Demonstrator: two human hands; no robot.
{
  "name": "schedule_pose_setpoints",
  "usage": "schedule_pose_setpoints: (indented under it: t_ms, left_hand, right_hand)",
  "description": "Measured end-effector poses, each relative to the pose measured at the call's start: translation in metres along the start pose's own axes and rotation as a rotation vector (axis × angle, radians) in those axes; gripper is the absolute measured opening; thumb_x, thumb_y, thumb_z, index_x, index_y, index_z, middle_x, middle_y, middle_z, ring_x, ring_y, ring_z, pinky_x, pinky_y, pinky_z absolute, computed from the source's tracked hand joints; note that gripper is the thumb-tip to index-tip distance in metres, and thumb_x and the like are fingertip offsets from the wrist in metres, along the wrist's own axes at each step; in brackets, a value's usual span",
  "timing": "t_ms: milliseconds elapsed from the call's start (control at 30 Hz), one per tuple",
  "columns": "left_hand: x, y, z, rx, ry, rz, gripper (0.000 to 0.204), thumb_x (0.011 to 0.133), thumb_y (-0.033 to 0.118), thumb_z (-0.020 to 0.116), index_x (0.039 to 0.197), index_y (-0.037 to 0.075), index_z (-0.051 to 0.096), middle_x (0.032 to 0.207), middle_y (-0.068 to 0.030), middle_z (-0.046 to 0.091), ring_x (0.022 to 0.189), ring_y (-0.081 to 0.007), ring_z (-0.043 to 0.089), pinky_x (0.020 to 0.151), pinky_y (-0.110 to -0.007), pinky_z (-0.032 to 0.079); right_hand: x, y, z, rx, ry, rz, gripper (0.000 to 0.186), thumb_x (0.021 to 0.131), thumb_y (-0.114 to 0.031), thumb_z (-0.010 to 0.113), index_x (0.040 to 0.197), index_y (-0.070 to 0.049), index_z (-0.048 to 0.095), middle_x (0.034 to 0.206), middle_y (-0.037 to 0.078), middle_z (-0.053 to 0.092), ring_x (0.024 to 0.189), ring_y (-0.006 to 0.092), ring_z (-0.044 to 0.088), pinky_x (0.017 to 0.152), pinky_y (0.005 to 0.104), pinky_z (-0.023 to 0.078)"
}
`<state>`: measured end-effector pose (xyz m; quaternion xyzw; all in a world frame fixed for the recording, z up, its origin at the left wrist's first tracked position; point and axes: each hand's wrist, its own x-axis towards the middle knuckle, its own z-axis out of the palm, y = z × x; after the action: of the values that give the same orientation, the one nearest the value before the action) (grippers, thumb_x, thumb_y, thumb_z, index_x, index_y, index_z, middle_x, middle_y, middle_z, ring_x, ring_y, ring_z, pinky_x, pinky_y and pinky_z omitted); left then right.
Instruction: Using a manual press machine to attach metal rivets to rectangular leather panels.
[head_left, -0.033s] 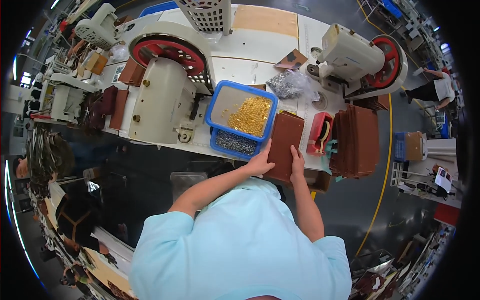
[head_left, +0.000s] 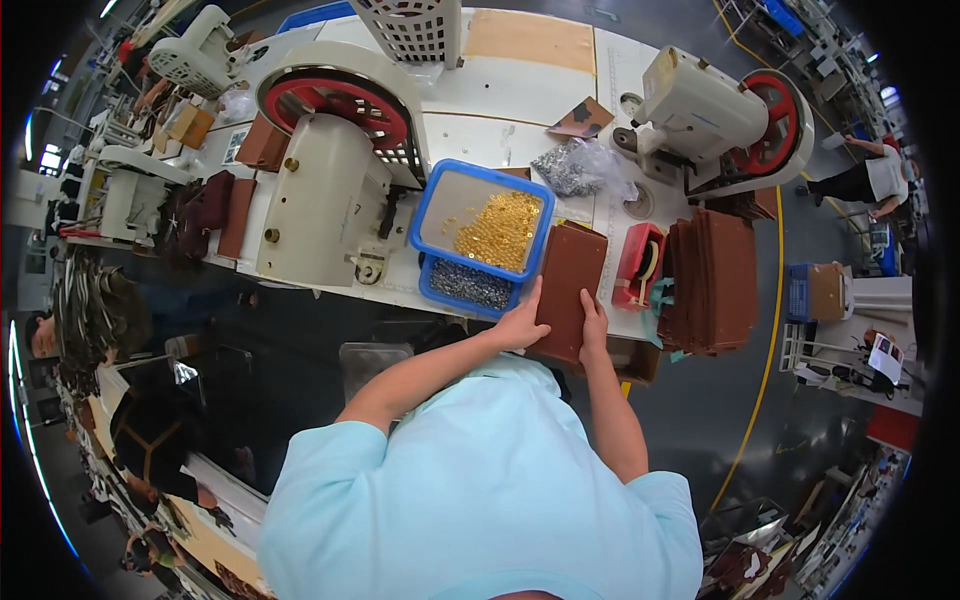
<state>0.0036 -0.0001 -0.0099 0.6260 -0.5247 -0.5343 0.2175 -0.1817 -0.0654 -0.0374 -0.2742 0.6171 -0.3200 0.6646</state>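
Both of my hands grip a flat stack of brown leather-like pieces (head_left: pixel 568 275) standing out at the table's front edge. My left hand (head_left: pixel 522 325) holds its left side, index finger along the edge; my right hand (head_left: pixel 593 325) holds the right side. Just left of the stack, a blue-rimmed tray of small gold pieces (head_left: pixel 497 225) rests over another blue tray of dark silvery pieces (head_left: pixel 465 287). To the right are a red container (head_left: pixel 630 270) and a taller pile of brown pieces (head_left: pixel 710 285). A cardboard box (head_left: pixel 640 362) shows below my right hand.
Cream machines with red wheels stand left (head_left: pixel 310 200) and right (head_left: pixel 700 105) on the white worktable (head_left: pixel 500 85). A plastic bag of metal pieces (head_left: pixel 585 170) lies behind. Co-workers are at far left (head_left: pixel 155 435) and at right (head_left: pixel 880 175); yellow lines mark the dark floor.
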Motion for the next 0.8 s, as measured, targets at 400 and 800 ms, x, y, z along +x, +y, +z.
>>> schedule_pose_setpoints:
  t_ms: [400, 800]
  left_hand:
    - [-0.013, -0.002, -0.024, 0.143, 0.085, 0.086, 0.082, 0.084, 0.025, 0.070, 0.153, 0.005, 0.031, 0.137, -0.0243, 0.056, 0.122, -0.0392, 0.059, 0.104, -0.045, 0.047]
    - [-0.041, -0.086, -0.096, 0.137, 0.470, -0.105, 0.022, 0.084, 0.016, 0.072, 0.101, 0.004, 0.074, 0.091, -0.0123, 0.075, 0.083, -0.0247, 0.073, 0.077, -0.036, 0.057]
  right_hand:
    - [-0.010, -0.010, 0.002, -0.791, 0.233, -0.642, 0.067, 0.085, -0.031, 0.078, 0.138, 0.001, 0.053, 0.139, 0.020, 0.052, 0.130, 0.0353, 0.051, 0.109, 0.0418, 0.041]
    - [-0.024, -0.050, 0.018, -0.955, 0.312, -0.603, 0.054, 0.071, -0.020, 0.087, 0.117, 0.000, 0.064, 0.111, 0.015, 0.064, 0.101, 0.0314, 0.063, 0.089, 0.0394, 0.051]
